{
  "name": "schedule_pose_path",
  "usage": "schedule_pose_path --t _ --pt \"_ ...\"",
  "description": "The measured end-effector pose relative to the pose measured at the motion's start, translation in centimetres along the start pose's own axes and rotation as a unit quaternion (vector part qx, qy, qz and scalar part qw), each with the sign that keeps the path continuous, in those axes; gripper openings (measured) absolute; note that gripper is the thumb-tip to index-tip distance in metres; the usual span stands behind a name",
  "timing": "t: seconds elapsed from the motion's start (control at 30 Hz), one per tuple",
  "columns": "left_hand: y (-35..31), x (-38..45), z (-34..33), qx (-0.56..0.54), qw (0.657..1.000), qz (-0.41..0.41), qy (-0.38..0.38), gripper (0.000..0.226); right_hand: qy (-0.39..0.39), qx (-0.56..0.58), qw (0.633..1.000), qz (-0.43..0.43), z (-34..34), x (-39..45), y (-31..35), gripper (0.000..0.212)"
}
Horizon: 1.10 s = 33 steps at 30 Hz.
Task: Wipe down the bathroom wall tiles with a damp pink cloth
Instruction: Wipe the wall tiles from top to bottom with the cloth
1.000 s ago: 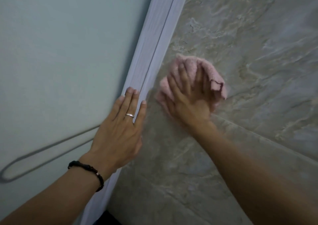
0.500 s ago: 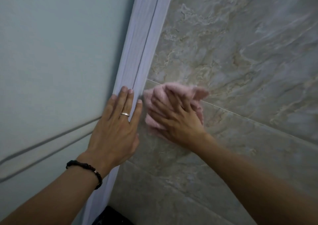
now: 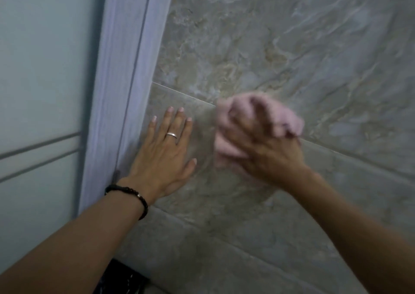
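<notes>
Your right hand (image 3: 262, 145) presses bunched pink cloth (image 3: 258, 123) onto wall tiles (image 3: 292, 46) across grout line, fingers curled into cloth. Left hand (image 3: 161, 154), fingers straight, flat on tile near door frame (image 3: 121, 91), likely bracing you.
</notes>
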State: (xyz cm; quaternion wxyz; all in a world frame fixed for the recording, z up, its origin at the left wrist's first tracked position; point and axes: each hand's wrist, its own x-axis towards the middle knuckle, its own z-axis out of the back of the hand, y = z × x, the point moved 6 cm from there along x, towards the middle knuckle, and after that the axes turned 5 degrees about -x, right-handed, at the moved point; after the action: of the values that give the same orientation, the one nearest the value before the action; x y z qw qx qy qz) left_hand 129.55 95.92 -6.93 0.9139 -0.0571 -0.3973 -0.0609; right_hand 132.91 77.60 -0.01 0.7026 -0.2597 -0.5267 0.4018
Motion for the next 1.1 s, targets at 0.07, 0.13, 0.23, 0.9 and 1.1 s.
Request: schedule_pose_path --t 0.07,0.13,0.23,0.9,1.1 --pt "-0.9 0.5 -0.7 -0.026 1.000 -0.002 0.003 0.082 -0.044 -0.069 0.989 -0.125 1.2 0.0 -3.6 0.057" --pt "-2.0 1.0 -1.0 -0.039 0.999 -0.009 -0.014 0.074 -0.089 -0.081 0.966 -0.229 1.7 0.4 -3.0 0.056" --pt "-3.7 1.3 -1.4 -0.056 0.998 -0.026 -0.022 0.069 -0.073 -0.018 0.987 -0.143 -0.3 -1.5 2.0 0.057" --pt "-13.9 2.1 -2.5 -0.085 0.992 -0.084 -0.044 0.073 -0.006 -0.044 0.956 -0.291 3.4 -16.0 -6.0 0.058" --pt "-16.7 1.3 -3.2 -0.068 0.989 -0.129 -0.034 0.072 -0.006 -0.047 0.983 -0.176 5.3 -18.4 -10.3 0.052"
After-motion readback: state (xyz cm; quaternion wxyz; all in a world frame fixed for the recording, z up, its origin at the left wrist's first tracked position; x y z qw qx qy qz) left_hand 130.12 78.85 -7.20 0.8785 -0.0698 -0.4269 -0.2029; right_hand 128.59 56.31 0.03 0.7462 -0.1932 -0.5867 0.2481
